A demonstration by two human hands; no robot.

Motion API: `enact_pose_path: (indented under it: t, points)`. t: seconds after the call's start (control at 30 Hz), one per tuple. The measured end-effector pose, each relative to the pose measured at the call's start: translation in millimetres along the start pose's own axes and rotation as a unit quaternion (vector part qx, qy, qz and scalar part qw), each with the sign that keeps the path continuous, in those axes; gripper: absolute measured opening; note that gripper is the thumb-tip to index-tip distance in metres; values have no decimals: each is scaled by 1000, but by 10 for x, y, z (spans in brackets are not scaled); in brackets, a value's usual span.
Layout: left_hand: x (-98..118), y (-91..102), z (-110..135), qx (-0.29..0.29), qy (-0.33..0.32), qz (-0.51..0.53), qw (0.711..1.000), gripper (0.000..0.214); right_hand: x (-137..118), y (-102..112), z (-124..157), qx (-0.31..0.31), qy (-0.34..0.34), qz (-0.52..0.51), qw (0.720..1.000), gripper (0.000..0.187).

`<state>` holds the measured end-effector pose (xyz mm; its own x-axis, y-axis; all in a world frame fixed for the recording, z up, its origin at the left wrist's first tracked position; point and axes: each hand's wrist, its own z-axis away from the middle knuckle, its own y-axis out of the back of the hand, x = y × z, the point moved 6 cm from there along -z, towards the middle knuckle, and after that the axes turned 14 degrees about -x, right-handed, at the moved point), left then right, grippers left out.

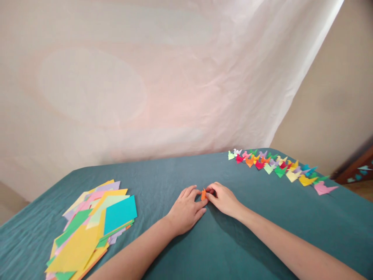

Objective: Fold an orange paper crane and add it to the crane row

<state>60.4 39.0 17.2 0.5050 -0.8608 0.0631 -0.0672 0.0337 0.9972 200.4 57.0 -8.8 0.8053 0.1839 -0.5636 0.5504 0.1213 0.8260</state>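
A small piece of orange folded paper (203, 195) is held between my two hands, just above or on the dark green tablecloth. My left hand (187, 208) comes in from the left, its thumb and forefinger at the paper's left and lower side, the other fingers loosely stretched. From the right, my right hand (223, 199) pinches the paper's right edge between thumb and fingers. Fingertips cover part of the paper, so its exact folded shape is hard to make out.
A loose pile of coloured paper sheets (78, 247) lies at the left, with a blue sheet (121, 214) on top. Several folded paper birds (281, 171) stand in rows along the far right. The green tablecloth (233, 252) covers the table; a pale curtain (175, 77) hangs behind.
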Motion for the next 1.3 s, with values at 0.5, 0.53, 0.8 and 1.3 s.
enact_pose_path:
  t: [0.5, 0.53, 0.8, 1.3]
  points:
    - [-173, 11, 5, 64, 13, 114, 991, 9, -15, 4, 36, 5, 21, -11, 1000, 16]
    - [-187, 6, 8, 68, 20, 119, 990, 8, -26, 7, 42, 6, 26, -12, 1000, 15]
    - [-258, -48, 11, 95, 33, 145, 984, 15, -37, -12, 66, 6, 49, -38, 998, 11]
    - [-270, -1, 8, 125, -18, 217, 968, 10, -86, -30, 97, -3, 81, -100, 992, 2]
